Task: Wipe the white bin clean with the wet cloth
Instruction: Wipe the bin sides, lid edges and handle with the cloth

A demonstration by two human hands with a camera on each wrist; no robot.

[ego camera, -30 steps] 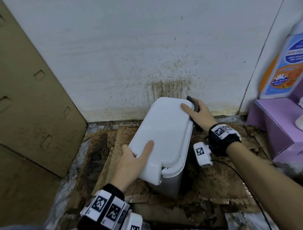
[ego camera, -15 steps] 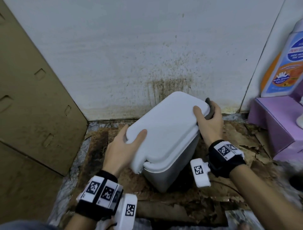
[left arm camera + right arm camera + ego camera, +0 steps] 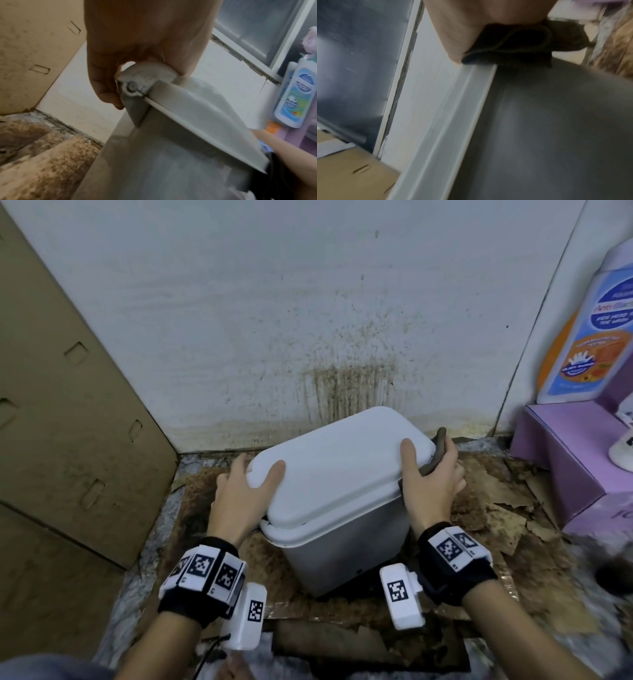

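A grimy corner of what is probably a home is shown. A stained white wall (image 3: 239, 320) is met by a floor laid with torn, soiled cardboard (image 3: 496, 508). A toiletry bottle (image 3: 592, 337) is stood on a purple box (image 3: 565, 453).

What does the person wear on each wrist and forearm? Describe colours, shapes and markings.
Both forearms are bare, with no sleeves. Each wrist has a black band carrying white square tags with black pixel-like codes. A white boxy camera, also code-marked, hangs beneath each wrist. A thin black cable trails from the left one.
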